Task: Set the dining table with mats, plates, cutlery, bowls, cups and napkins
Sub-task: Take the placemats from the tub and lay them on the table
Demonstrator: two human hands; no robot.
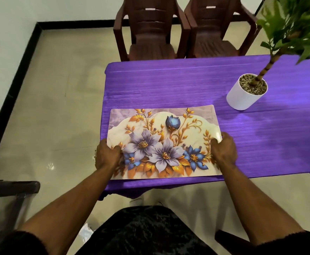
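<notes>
Left hand (107,155) and right hand (224,150): each grip closed on a short edge of the floral mat (164,142), thumbs on top. Mat lies at the near left corner of the purple-clothed surface (169,85), its left edge at the cloth's drop. Risks: pushing left could overhang it; dragging could ruck the slick cloth. Farther right, potted plant (246,94) well apart; two chairs (150,32) beyond.

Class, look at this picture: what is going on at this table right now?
A person is laying a floral mat on the purple table. The left hand grips its left edge and the right hand its right edge. Only a potted plant also stands on the table. Two brown chairs wait at the far side.
</notes>
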